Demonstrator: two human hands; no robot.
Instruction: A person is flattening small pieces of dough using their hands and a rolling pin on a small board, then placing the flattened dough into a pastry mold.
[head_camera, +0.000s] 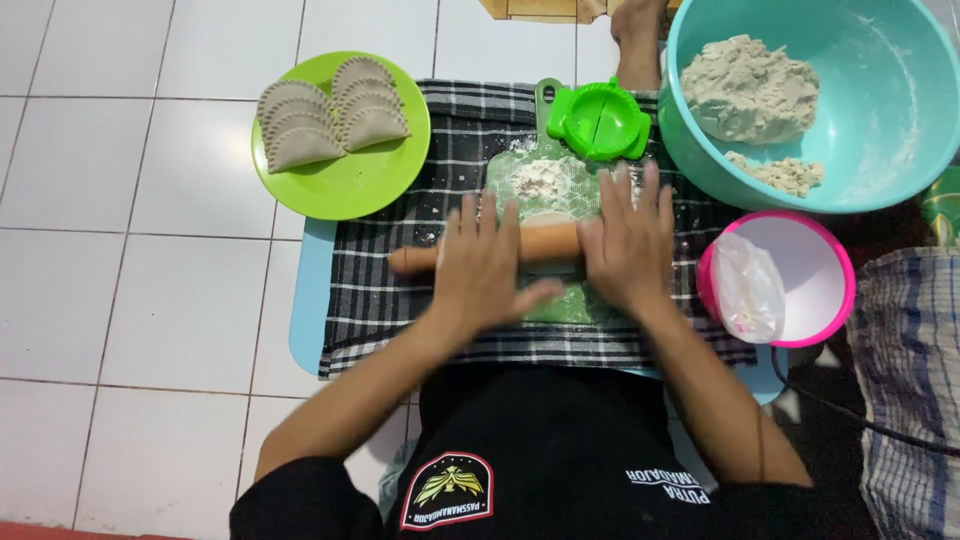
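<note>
Rolling now, and both your palms are flat on the pin (545, 246). Far left sits the green plate (345, 190), folded dumplings (333, 112) stacked along its upper half; it lies just beside the checked cloth (385, 290), so a wide swing of the pin's left end could clip its rim and slide it. Your left hand (483, 268) lies open, fingers spread, pressing down rather than gripping. That leaves nothing to stop the pin skating sideways if your weight goes uneven. The pin lies crosswise over the green board (520, 170), with the dough disc (548, 218) just peeking out above it. Press too hard and I'd judge the dough could stick to the board or thin out and tear. Your right hand (628, 245) is open too, flat on the pin, fingertips reaching toward the flour patch (540, 178). The green press (598, 120) sits at the board's top end, right in the pin's forward path, so a long push may knock it. The teal bowl (900, 160) and pink bowl (835, 265) crowd your right forearm; a careless elbow could tip either one.
</note>
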